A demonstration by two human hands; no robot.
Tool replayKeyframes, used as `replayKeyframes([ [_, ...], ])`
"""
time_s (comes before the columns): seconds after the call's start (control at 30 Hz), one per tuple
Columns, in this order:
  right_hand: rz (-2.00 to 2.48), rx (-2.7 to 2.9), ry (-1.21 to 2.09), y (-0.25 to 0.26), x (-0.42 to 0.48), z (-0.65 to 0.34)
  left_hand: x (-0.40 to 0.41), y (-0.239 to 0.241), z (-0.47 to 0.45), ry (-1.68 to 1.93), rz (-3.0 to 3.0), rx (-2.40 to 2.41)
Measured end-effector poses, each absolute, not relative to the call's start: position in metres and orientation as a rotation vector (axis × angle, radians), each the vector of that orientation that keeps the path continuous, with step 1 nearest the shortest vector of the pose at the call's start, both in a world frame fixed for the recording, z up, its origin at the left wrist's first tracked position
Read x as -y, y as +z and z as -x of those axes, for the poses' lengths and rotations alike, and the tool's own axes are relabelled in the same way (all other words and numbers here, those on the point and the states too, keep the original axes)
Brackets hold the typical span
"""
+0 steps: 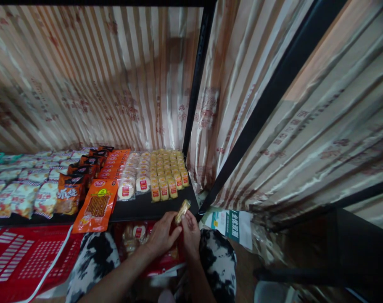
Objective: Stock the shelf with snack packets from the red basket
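Note:
Both hands meet just below the front edge of a black shelf (141,208). My left hand (161,235) and my right hand (190,235) are closed together on one small yellow snack packet (182,211), which sticks up between the fingertips. Rows of the same yellow packets (167,170) lie on the shelf right above, next to round white cakes with red labels (134,176). Under my hands a red bag or box of packaged snacks (137,235) rests between my knees in black-and-white trousers.
Orange snack packs (96,206), dark orange bags (73,191) and pale packets (24,195) fill the shelf to the left. A red plastic basket (24,256) sits at lower left. A black shelf post (196,80) and striped curtain stand behind; a green-and-white box (231,225) lies on the floor.

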State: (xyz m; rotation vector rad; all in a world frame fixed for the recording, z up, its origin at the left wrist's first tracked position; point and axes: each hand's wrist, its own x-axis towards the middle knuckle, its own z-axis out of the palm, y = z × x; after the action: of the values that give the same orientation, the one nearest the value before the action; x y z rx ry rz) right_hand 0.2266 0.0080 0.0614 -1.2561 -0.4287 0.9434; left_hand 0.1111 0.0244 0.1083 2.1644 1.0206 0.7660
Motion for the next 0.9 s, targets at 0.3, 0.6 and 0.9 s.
replayKeyframes([
  [0.3,1.323,0.412,0.869,0.057,-0.011,-0.227,-0.07,0.108,-0.111,0.915,-2.814,-1.194],
  [0.6,1.365,0.582,0.811,0.06,-0.011,-0.224,-0.101,0.096,-0.11,0.806,-3.02,-1.239],
  [0.9,1.567,0.94,0.404,0.081,-0.061,-0.239,-0.102,0.093,-0.111,0.76,-3.0,-1.255],
])
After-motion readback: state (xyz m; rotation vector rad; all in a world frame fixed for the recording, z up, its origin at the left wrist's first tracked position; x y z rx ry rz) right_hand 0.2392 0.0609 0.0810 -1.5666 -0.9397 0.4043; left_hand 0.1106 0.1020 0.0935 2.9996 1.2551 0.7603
